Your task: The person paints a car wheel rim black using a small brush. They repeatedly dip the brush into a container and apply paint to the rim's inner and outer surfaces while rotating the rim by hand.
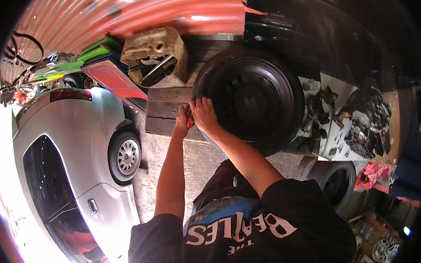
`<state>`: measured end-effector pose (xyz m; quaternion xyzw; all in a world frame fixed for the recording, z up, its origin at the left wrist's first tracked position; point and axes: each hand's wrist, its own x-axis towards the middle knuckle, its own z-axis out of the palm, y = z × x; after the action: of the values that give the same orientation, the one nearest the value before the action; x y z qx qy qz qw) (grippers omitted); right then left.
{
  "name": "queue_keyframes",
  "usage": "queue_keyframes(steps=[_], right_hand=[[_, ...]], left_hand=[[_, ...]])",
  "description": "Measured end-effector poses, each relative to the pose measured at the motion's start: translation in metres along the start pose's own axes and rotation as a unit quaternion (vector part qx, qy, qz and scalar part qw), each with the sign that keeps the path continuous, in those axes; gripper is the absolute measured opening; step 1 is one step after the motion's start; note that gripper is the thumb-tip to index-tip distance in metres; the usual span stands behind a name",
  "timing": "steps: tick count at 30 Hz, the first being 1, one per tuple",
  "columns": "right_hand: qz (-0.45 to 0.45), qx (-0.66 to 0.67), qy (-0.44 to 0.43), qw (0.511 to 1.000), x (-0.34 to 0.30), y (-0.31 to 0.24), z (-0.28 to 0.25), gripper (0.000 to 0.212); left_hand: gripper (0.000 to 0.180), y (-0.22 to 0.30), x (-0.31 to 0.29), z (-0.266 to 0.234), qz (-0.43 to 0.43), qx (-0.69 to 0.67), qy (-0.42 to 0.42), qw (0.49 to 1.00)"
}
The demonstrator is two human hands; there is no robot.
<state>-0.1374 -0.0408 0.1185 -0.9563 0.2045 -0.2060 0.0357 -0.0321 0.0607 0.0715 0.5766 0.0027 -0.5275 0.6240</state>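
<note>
A black tyre on a dark steel rim (pixel 246 94) lies flat on the wooden plank bench (pixel 165 110) in front of me. At the tyre's left edge my right hand (pixel 203 114) is closed, its fingers bent over; whatever is in its grasp is hidden. Right beside it, my left hand (pixel 183 119) is closed too, around a small thing with an orange-red part that shows between the two hands. Its kind I cannot make out. Both hands almost touch, just above the planks.
A cut-open, dirty plastic jug (pixel 176 43) holding metal tools stands behind the hands. Dark metal parts (pixel 367 124) lie on a white sheet at right. Another wheel (pixel 337 182) is below them. A silver car (pixel 80 151) stands at left, near a red panel (pixel 116 79).
</note>
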Motion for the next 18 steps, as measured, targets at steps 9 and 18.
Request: queue_keyframes(steps=[9,18], right_hand=[[-0.153,0.048,-0.136,0.978,-0.161,0.046,-0.065,0.068],[0.373,0.33,0.043,0.866,-0.27,0.223,-0.183,0.019]], left_hand=[[0.091,-0.039,0.0,0.027,-0.023,0.133,0.043,0.99],[0.112,-0.064,0.057,0.025,0.028,0.279,0.13,0.951]])
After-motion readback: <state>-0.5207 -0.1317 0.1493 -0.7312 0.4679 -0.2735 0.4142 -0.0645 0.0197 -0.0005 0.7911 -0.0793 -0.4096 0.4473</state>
